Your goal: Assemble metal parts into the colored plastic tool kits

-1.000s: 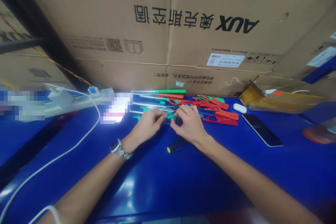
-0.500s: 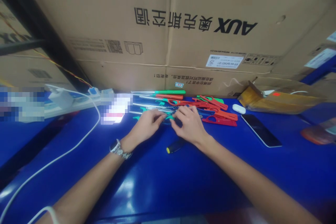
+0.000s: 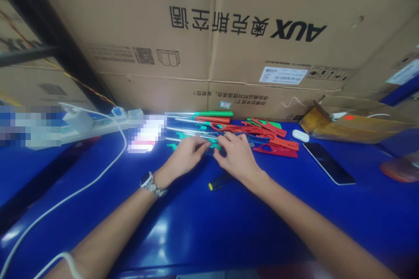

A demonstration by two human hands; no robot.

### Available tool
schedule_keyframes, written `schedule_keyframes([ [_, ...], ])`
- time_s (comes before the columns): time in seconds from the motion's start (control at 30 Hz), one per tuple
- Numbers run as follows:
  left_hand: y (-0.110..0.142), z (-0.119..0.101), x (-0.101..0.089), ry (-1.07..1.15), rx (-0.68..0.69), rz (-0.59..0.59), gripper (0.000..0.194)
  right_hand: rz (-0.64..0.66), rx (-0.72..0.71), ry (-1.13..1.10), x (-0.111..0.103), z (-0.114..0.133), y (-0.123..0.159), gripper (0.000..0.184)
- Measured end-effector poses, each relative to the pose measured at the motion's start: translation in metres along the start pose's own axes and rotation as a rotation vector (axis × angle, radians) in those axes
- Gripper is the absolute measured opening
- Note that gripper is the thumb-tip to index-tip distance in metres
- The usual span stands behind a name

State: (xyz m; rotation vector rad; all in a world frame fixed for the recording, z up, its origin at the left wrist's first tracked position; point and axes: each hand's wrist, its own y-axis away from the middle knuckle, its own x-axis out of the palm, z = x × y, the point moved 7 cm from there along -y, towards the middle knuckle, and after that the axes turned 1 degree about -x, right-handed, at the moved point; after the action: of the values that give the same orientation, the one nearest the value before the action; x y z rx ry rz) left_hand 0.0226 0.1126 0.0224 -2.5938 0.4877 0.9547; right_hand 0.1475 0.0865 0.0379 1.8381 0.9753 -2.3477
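Note:
My left hand (image 3: 189, 154), with a watch (image 3: 152, 184) on the wrist, is closed in a pinch over the parts at the table's middle. Close on its right, my right hand (image 3: 236, 152) has its fingers curled down. Whatever lies between the fingertips is too small and hidden to make out. Small green pieces (image 3: 214, 144) and thin wires show between the hands. Around them lie thin metal tubes and red casing halves (image 3: 276, 150) that look like parts of long-necked lighters. A dark screwdriver handle with a yellow end (image 3: 216, 182) lies below my right hand.
A big cardboard box (image 3: 147, 17) stands behind the parts. To the right are a white earphone case (image 3: 300, 135), a phone (image 3: 328, 163) and an open carton (image 3: 340, 127). On the left, a power strip (image 3: 94, 126) trails a white cable (image 3: 88, 185) along the blue table.
The view has shifted slightly. Both hands stay over the same parts with small finger movements; the dark, thin piece seen at the left fingertips earlier no longer shows clearly.

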Motion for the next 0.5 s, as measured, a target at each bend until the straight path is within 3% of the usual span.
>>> schedule_keyframes([
  [0.13,0.0,-0.002,-0.002,0.027,0.011,0.013,0.032,-0.032,0.087,-0.089,-0.003,-0.006,0.002,0.005],
  [0.2,0.0,-0.004,-0.005,0.055,0.019,0.025,0.031,-0.101,0.084,-0.123,-0.008,-0.009,0.003,0.016],
  [0.33,0.0,-0.005,-0.009,0.118,0.021,0.038,0.031,-0.232,-0.067,-0.133,-0.017,-0.006,0.008,0.021],
  [0.5,0.001,0.0,-0.008,0.176,-0.012,0.049,0.035,-0.257,-0.181,-0.1,-0.012,-0.002,0.011,0.022],
])
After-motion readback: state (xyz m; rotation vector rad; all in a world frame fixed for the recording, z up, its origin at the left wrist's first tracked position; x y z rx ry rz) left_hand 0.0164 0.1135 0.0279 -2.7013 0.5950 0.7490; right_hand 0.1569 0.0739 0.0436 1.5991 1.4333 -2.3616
